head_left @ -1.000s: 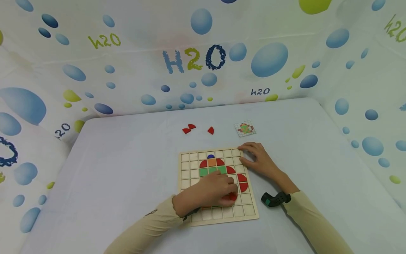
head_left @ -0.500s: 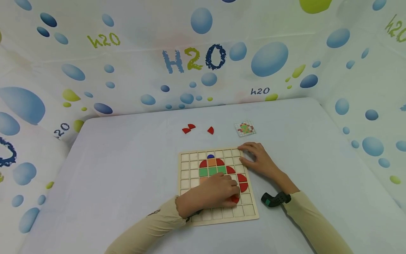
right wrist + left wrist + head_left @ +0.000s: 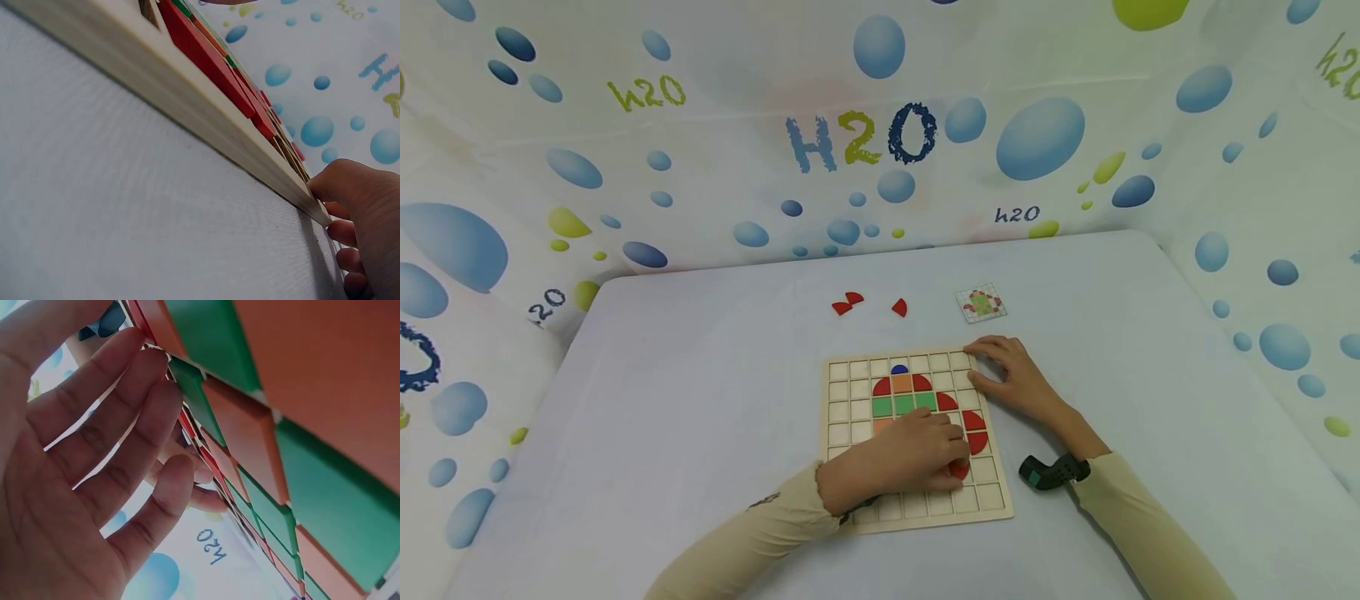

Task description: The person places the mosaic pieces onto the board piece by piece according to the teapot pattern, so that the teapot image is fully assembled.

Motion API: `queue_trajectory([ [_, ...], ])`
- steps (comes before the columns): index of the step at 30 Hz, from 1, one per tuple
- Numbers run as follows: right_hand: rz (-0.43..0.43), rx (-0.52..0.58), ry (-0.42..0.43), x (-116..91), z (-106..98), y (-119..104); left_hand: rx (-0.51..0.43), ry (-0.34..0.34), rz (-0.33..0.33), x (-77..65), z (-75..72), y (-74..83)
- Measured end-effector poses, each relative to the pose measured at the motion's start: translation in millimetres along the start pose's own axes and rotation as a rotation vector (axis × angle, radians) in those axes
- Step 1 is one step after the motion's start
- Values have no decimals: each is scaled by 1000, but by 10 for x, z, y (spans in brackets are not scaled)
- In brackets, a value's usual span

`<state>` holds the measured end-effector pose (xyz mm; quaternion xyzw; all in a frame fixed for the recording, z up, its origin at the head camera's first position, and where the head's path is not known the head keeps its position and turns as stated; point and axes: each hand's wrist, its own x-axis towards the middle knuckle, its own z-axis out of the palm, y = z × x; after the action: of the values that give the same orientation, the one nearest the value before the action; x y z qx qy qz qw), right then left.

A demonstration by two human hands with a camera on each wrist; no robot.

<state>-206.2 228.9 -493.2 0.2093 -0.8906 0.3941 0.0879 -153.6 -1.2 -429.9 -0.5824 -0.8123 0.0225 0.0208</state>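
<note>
A square wooden grid board (image 3: 838,392) lies on the table, with red, green and orange flat tiles and one blue half-round tile (image 3: 899,369) in its cells. My left hand (image 3: 898,458) reaches across it from the left, hiding its lower middle. At its fingertips is a red quarter-circle tile (image 3: 959,472), partly covered by the fingers and thumb. The left wrist view has these fingers (image 3: 134,425) slightly bent, tips close to the tiles. My right hand (image 3: 1018,379) grips the board's far right corner, its thumb along the right edge (image 3: 275,178).
Behind the board lie two red quarter-circle tiles (image 3: 848,303) close together and a third red tile (image 3: 900,308) apart. A small pattern card (image 3: 981,302) rests to their right. A patterned curtain (image 3: 730,150) rises behind the white table (image 3: 700,358).
My left hand has shifted slightly right and toward the near side with the red quarter-circle tile, then stayed nearly still. My right hand keeps its hold on the board's corner.
</note>
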Motion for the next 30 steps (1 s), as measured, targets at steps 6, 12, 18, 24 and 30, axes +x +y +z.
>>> queue_trajectory([
  [6, -44, -4, 36, -15, 17, 26, -46, -16, -4, -26, -41, -44],
  [12, -37, 8, 23, -4, 7, 26, -62, 29, -5, -54, -79, -129],
  [18, -10, 13, -8, 0, -8, 14, -75, 97, -26, -110, -87, -216],
  [24, -1, 20, -13, -5, -8, 14, -79, 147, -58, -168, -68, -375],
  [30, -6, -4, -11, -3, -3, 9, -99, 160, -125, -246, -91, -582],
])
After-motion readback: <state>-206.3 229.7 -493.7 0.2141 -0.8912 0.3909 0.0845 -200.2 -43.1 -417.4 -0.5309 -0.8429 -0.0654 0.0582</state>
